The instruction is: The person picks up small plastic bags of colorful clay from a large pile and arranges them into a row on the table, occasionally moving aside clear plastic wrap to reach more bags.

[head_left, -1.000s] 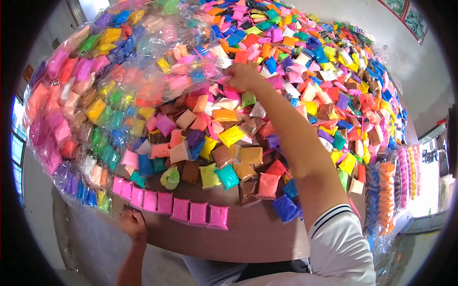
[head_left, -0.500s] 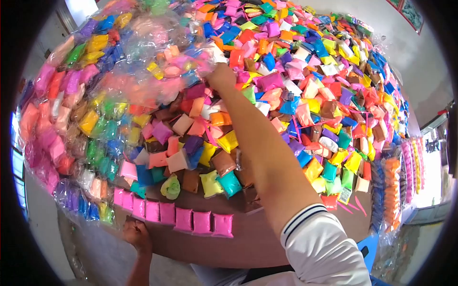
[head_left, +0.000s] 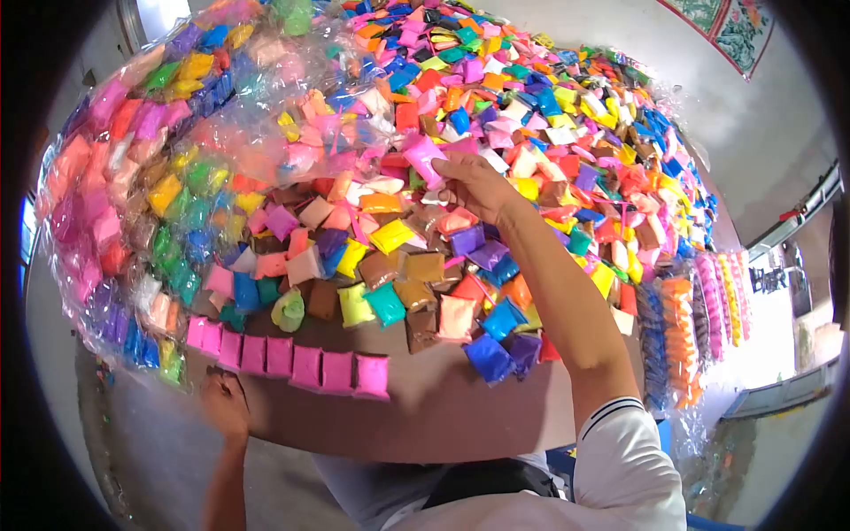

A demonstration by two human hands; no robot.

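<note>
My right hand [head_left: 478, 188] is above the heap, its thumb and fingers closed on a pink packet [head_left: 423, 159] with a shiny clear wrapper. At the front left edge of the table, my left hand [head_left: 226, 405] is curled closed just below a joined strip of magenta packets [head_left: 305, 365]. What its fingers hold, if anything, is hidden. The strip lies flat along the table's front. Behind it spreads a large heap of small, soft-looking packets in many colours, including a yellow-green packet [head_left: 358, 305] and a teal packet [head_left: 386, 304].
Clear plastic bags of packets [head_left: 80, 186] line the left side. Long strips of orange packets [head_left: 680, 341] and other colours hang over the right edge. Bare brown tabletop [head_left: 443, 416] shows along the front.
My right hand has drawn back from the heap's far left, toward me and rightward, and now holds a pink packet. The view has shifted; several packets now show at the front right.
</note>
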